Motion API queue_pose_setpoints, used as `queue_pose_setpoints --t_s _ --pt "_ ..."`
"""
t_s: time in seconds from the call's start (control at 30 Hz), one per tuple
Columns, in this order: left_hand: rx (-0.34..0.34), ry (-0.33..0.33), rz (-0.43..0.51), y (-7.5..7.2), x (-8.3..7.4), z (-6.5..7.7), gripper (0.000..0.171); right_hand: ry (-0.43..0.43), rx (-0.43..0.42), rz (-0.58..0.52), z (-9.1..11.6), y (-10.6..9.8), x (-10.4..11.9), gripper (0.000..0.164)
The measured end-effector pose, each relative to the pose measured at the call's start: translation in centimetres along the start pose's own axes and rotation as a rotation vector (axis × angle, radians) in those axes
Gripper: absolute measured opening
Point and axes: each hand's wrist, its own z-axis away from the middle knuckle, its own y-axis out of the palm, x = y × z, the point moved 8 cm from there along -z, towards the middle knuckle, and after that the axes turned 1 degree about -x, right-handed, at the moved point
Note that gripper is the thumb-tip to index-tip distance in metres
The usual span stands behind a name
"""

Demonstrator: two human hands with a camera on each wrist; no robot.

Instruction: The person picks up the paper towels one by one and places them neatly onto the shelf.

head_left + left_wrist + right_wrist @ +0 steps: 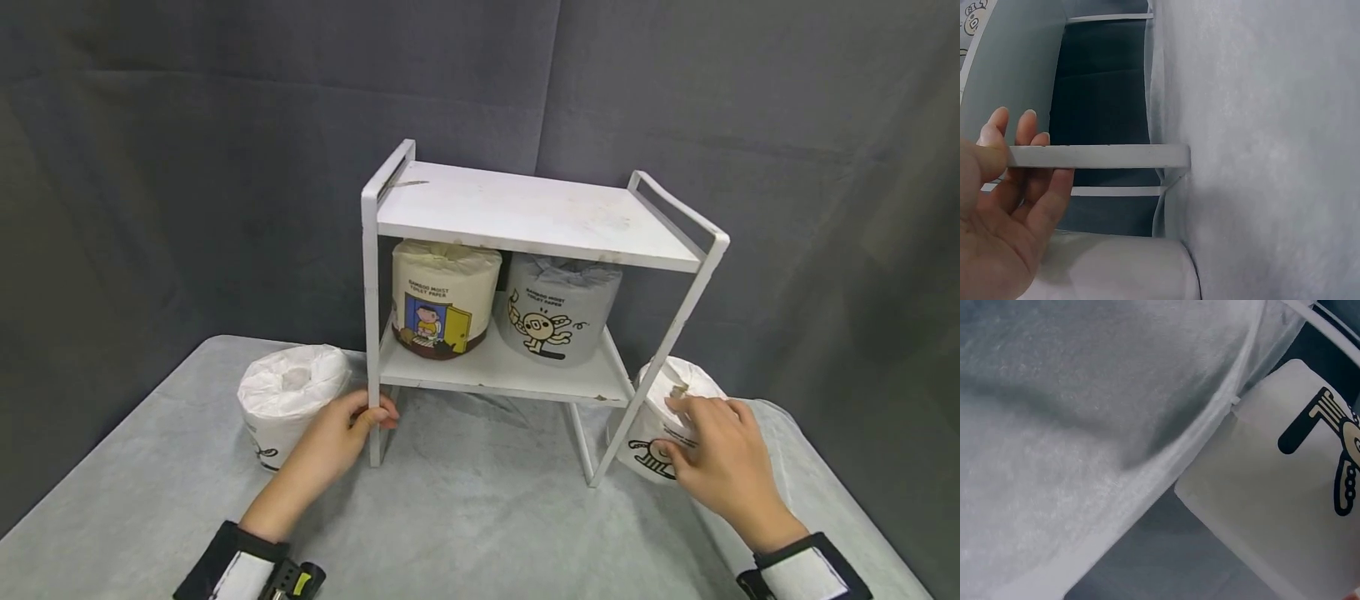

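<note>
My left hand (330, 437) grips the front left leg (372, 333) of a small white two-tier shelf (517, 204). In the left wrist view, the thumb and fingers of that hand (1013, 219) lie on both sides of the white bar (1116, 156). Over on the right, my right hand (723, 454) holds a white toilet paper roll (648, 458), its fingers on the top and its thumb on the printed side. The right wrist view shows this roll (1260, 494) close up, with the hand almost wholly out of frame. Part of the roll is hidden behind the front right leg.
A cream toilet paper roll (446, 279) and a grey one (562, 312) stand side by side on the lower tier. Another white roll (288, 387) stands left of the shelf, beside my left forearm. Grey cloth covers the table (495, 525), and a dark curtain (262, 167) hangs behind.
</note>
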Motion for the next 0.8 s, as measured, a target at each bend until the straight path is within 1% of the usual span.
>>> queue_pose_setpoints --t_s 0.07,0.1,0.23,0.27,0.47,0.6,0.67,0.8 --pt "0.0 -0.004 0.007 0.0 0.1 0.0 0.017 -0.012 -0.013 0.007 0.1 -0.6 0.3 0.048" --pt "-0.001 -0.008 0.01 0.0 0.1 0.0 0.017 -0.017 -0.019 0.01 0.1 -0.9 0.5 0.05" --pt "0.001 -0.021 0.018 0.1 0.2 0.0 0.017 -0.043 -0.044 0.023 0.3 -2.1 1.3 0.072" --pt "0.001 -0.024 0.018 0.1 0.2 0.0 0.018 -0.05 -0.048 0.024 0.3 -2.4 1.6 0.073" --pt "0.005 -0.037 -0.007 -0.1 0.3 0.1 0.019 -0.077 -0.071 0.013 0.6 -4.3 2.6 0.068" --pt "0.007 -0.045 -0.042 0.0 0.5 -0.1 0.02 -0.092 -0.111 0.007 0.5 -5.8 3.1 0.065" --pt "0.008 -0.046 -0.052 0.0 0.5 -0.1 0.02 -0.108 -0.146 0.006 0.5 -6.6 3.5 0.063" --pt "0.006 -0.045 -0.055 0.1 0.4 -0.1 0.02 -0.141 -0.191 0.005 0.4 -7.9 4.4 0.059"
